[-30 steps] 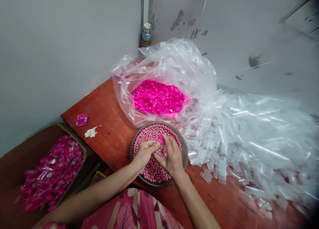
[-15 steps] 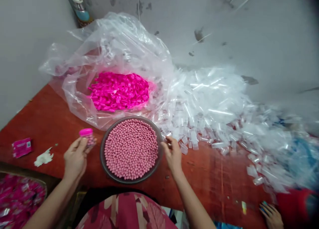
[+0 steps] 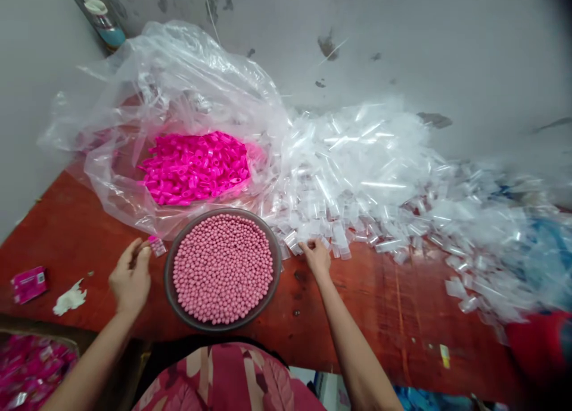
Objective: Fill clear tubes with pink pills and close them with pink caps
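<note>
A round dark bowl (image 3: 168,280) full of pink beads (image 3: 223,268) sits between my hands. On its left, my left hand (image 3: 130,277) has thumb and fingers curled together at the pink cap of a small clear container (image 3: 157,246), which is tilted with its clear end away from the hand. My right hand (image 3: 317,257) is on the bowl's right side, fingers pinched together at the near edge of a heap of clear plastic tubes (image 3: 340,241). What its fingertips hold, if anything, is too small to make out.
Behind the bowl, a large clear plastic bag (image 3: 214,71) lies open around bright pink caps (image 3: 196,167). A pink packet (image 3: 29,285) and a white scrap (image 3: 70,298) lie on the left. Pink packets (image 3: 33,369) fill a container below the table's left edge. A red shape (image 3: 536,342) is at the right.
The small capped container has gone from upright to tilted, lower at my left fingertips. My right hand has moved from the bowl's rim to the clear tubes. Another person's hand at lower right has left view.
</note>
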### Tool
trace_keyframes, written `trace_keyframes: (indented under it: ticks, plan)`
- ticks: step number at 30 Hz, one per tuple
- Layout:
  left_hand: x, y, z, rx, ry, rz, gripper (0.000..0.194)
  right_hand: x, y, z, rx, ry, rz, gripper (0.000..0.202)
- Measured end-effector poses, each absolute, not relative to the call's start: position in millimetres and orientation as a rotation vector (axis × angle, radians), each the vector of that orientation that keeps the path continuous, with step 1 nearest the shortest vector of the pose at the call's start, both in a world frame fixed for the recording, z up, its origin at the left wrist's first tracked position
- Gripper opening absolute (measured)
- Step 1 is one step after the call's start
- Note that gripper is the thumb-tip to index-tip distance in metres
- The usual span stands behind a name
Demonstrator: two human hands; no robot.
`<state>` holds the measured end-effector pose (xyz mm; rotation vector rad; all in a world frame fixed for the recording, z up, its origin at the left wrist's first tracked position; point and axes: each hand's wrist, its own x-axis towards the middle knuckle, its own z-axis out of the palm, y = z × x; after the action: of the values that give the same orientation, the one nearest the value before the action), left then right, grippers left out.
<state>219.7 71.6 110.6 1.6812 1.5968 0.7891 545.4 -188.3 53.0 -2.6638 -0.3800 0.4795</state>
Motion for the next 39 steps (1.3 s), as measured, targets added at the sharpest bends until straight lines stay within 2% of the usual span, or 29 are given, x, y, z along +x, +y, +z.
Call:
trace_keyframes:
  ticks: [5, 11, 17, 21, 25, 31, 35, 39]
  plan:
    - [302, 3, 163, 1.612, 1.034, 0.529, 0.035, 545, -200, 55, -2.546, -0.422, 0.487, 0.036]
    - [359, -51, 164, 1.581, 0.669, 0.291, 0.029, 534, -185, 54, -2.512, -0.373, 0.390, 0.045]
    - [355, -65, 151, 1.340, 0.707, 0.228, 0.037, 519, -193, 86, -2.306, -0.524, 0.454, 0.041]
    - [357, -70, 155, 1.183, 0.660, 0.317, 0.050, 485, -200, 128, -1.951, -0.760, 0.705, 0.035]
    - [355, -68, 169, 1.159, 0.661, 0.441, 0.030, 461, -190, 147, -1.768, -0.816, 0.826, 0.032]
    - [325, -20, 192, 0.800, 0.823, 0.817, 0.021, 454, -187, 135, -1.838, -0.853, 0.807, 0.029]
    - [294, 6, 177, 0.841, 0.875, 0.686, 0.027, 456, -165, 136, -2.038, -1.229, 0.648, 0.026]
    - [272, 16, 147, 0.860, 1.065, 0.728, 0.035, 447, -115, 126, -2.281, -1.697, 0.600, 0.021]
